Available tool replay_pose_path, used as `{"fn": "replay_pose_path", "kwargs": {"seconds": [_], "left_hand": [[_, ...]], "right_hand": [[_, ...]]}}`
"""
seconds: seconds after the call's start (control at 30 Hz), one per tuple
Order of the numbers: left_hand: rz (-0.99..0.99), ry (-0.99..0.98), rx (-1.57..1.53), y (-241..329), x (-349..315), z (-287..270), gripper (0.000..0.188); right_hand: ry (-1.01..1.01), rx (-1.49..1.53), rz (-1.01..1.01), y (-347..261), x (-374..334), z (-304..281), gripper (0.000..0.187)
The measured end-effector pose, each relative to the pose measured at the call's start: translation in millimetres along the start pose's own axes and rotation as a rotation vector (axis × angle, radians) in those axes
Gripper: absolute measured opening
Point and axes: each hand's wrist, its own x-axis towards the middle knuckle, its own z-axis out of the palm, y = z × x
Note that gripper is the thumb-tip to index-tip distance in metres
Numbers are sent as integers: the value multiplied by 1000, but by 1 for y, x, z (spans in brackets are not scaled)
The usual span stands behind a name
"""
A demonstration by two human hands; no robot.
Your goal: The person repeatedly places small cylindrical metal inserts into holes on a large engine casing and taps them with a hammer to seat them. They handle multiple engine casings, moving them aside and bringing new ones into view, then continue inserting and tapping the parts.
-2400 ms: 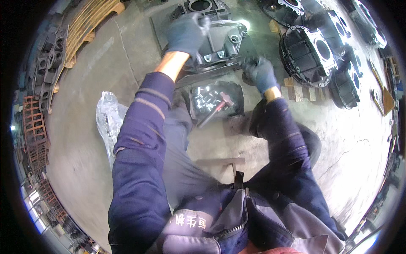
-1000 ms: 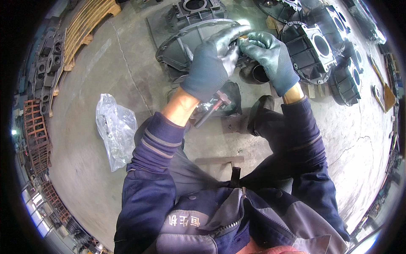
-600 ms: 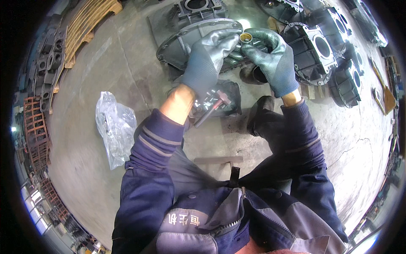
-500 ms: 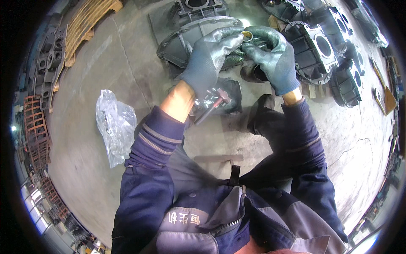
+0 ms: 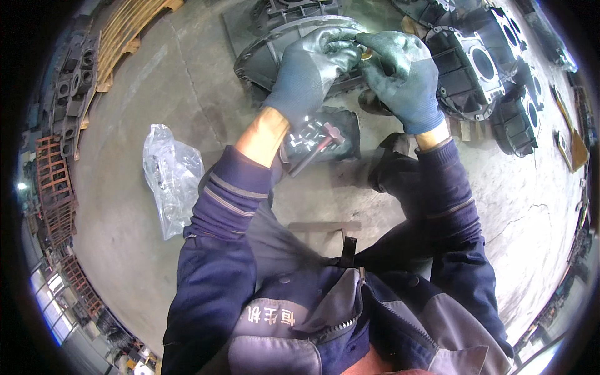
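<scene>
Blue-grey gloves (image 5: 415,103) with a darker, glossy sheen cover your hands (image 5: 309,72); the ring (image 5: 366,56) at one o'clock is brass-gold. Your navy sleeves (image 5: 222,219) carry pale tan stripes. You have charcoal castings (image 5: 459,75) at two o'clock, a yellow-tan pallet (image 5: 130,28) between ten and eleven, a rusty orange grid (image 5: 55,187) at nine.

Hammer (image 5: 321,145) before large housing (image 5: 264,59), bag (image 5: 172,181) left, other housings (image 5: 465,72) right

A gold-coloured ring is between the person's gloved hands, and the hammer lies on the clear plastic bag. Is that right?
Not quite: the hammer lies on the dark container of small metal pieces, not on the clear plastic bag, as the head view shows. The ring is between left hand and right hand.
</scene>
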Motion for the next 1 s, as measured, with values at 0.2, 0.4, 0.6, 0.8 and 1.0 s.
{"fn": "replay_pose_path", "kwargs": {"seconds": [0.2, 0.4, 0.6, 0.8, 1.0], "left_hand": [[16, -33, -67, -2, 2, -6, 40], [-35, 2, -104, -1, -2, -2, 40], [-20, 8, -117, -5, 0, -1, 39], [-37, 25, -34, -7, -2, 4, 36], [-48, 81, 572, -31, 32, -22, 31]], "right_hand": [[29, -55, -40, 4, 1, 0, 36], [35, -93, -75, 7, -1, 3, 37], [17, -101, -76, 5, -2, 3, 37], [-12, -95, -64, 6, -4, 1, 37], [-34, -105, 66, 35, -28, 6, 34]]}}
